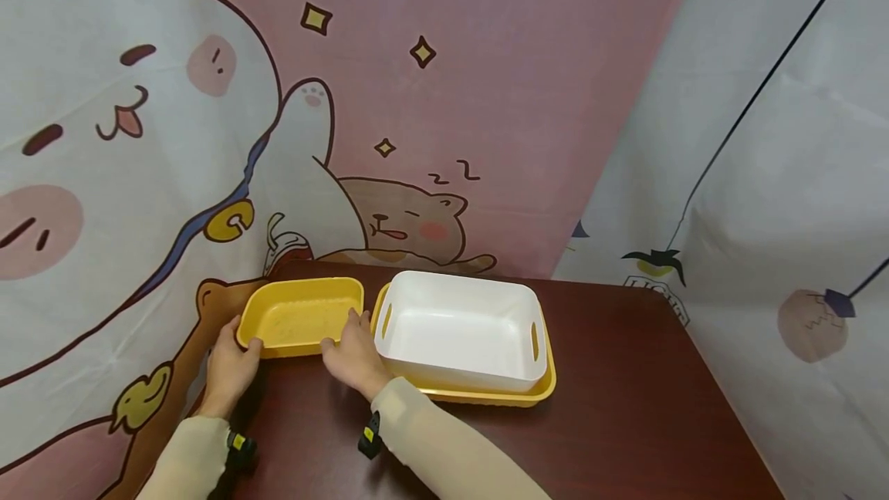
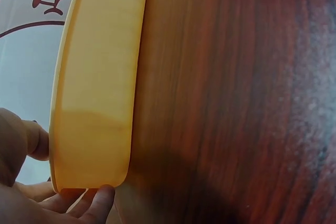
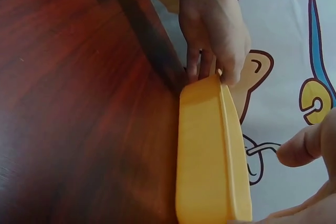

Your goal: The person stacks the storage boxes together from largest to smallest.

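A small yellow plastic tray (image 1: 299,322) lies at the left end of the dark table, nothing inside it. At its left end my left hand (image 1: 231,369) grips it, thumb at the rim and fingertips under the end, as the left wrist view shows this hand (image 2: 58,203). My right hand (image 1: 356,353) is at the tray's right end, its fingers touching that side. In the right wrist view the right thumb (image 3: 302,148) stands apart from the rim, and the fingers are mostly out of frame.
Right of the small tray, a white basket (image 1: 461,330) with handle slots sits in a larger yellow tray (image 1: 479,396). The dark red-brown table (image 1: 625,392) extends to the right. Cartoon-printed cloth (image 1: 521,99) hangs behind and along the left edge.
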{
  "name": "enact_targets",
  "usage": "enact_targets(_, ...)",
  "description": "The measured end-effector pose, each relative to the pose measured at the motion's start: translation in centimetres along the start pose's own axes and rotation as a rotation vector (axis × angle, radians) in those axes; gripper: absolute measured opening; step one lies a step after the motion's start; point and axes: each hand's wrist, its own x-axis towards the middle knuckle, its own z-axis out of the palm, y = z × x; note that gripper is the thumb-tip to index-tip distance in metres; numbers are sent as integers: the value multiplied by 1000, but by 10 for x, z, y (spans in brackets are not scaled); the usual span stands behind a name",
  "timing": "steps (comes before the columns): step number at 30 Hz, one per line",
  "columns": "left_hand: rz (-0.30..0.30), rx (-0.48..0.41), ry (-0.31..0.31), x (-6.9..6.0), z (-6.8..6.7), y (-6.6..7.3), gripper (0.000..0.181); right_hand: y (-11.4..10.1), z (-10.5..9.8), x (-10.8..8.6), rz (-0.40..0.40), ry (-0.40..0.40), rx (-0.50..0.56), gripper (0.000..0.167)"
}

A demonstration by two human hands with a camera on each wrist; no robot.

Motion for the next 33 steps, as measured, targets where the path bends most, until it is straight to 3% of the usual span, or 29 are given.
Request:
enact_targets(9, 14, 20, 22, 3, 0, 0, 77, -17, 0, 18, 58, -5, -133, 85)
enact_targets(23, 98, 66, 27, 7, -2, 3, 76, -18, 2, 35, 74, -32, -251, 83)
enact_targets(25, 109, 85, 25, 9, -3, 4, 75, -17, 2, 35, 82, -40, -250, 75)
enact_targets(30, 121, 106, 35, 10, -3, 3, 73, -17, 4, 33, 76, -58, -242, 31)
enact_targets(33, 114, 101, 46, 10, -4, 2, 72, -19, 5, 32, 66, -67, -243, 34)
